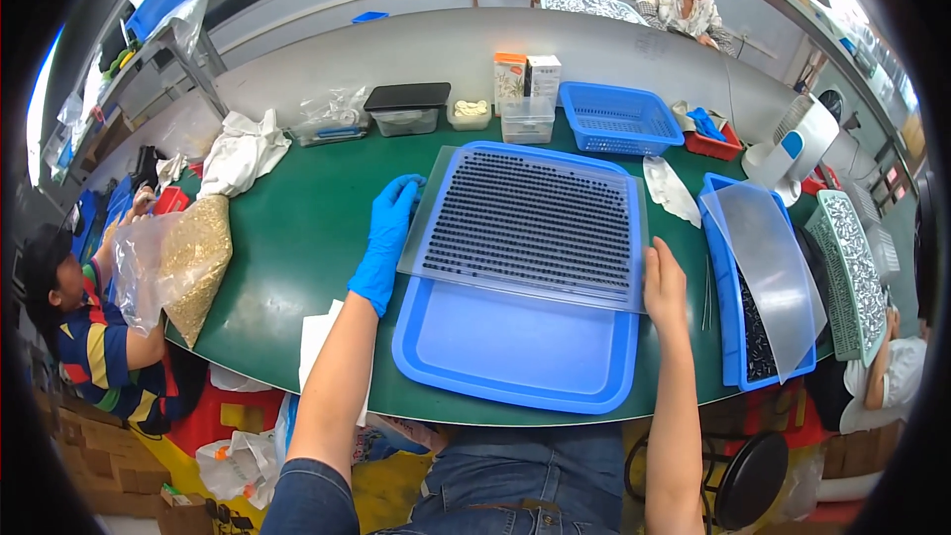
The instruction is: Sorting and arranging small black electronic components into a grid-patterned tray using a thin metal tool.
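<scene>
A clear flat plate [530,223] filled with rows of small black parts lies over the far half of a blue tray [515,342]. At its left edge, my left hand [390,233] in a blue glove grips the plate. My bare right hand [664,282] holds the opposite edge, its fingers partly hidden by the plate's side. The near half of the tray shows bare. To the right stands a long blue bin [728,337] with loose black parts, and a translucent sheet [768,263] leans across it.
A blue basket [619,119], a lidded clear box [406,109] and small cartons [510,74] line the back of the green table [287,253]. A bag of gold-coloured pieces [198,263] sits left. A green basket of shiny parts [852,277] is far right. Other people work around.
</scene>
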The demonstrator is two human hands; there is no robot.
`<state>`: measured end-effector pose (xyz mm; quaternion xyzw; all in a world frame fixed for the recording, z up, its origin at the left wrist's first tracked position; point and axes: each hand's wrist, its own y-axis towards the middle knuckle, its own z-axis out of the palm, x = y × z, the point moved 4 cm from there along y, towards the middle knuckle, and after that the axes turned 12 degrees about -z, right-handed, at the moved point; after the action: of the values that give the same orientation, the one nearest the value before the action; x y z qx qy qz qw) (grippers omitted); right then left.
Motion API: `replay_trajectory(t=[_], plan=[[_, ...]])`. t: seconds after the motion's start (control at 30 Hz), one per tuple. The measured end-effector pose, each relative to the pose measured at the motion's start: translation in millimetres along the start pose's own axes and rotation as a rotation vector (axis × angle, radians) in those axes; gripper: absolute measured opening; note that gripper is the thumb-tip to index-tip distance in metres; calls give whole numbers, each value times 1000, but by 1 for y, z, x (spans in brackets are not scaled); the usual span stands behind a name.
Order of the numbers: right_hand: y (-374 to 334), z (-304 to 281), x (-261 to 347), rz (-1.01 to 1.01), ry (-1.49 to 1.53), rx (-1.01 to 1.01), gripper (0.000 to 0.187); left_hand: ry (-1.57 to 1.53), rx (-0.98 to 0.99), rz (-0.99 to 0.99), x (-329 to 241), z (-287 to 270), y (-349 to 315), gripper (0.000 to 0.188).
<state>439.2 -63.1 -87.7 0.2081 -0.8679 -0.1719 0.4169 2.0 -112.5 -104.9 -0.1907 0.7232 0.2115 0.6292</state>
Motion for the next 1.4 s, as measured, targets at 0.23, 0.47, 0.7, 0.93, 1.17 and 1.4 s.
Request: replay_trajectory(t=[0.23,0.47,0.7,0.93,1.17,1.4], plan=[[2,5,13,-65,-110,-41,36,35,173,-137,7,11,-4,41],[5,2,5,-80,-106,22,35,-100,286,-328,-4,16,-21,41],[-2,-27,-13,-120,-1,94,34,-185,603,-413,-12,15,-30,18],[0,-38,-14,-107,-184,131,28,64,202,-349,-10,37,-40,36],[-1,-36,4,-59,-307,85,30,167,83,-281,7,47,-33,41],[-2,-40,10,-60,-396,53,29,88,33,-409,-6,46,-39,32]])
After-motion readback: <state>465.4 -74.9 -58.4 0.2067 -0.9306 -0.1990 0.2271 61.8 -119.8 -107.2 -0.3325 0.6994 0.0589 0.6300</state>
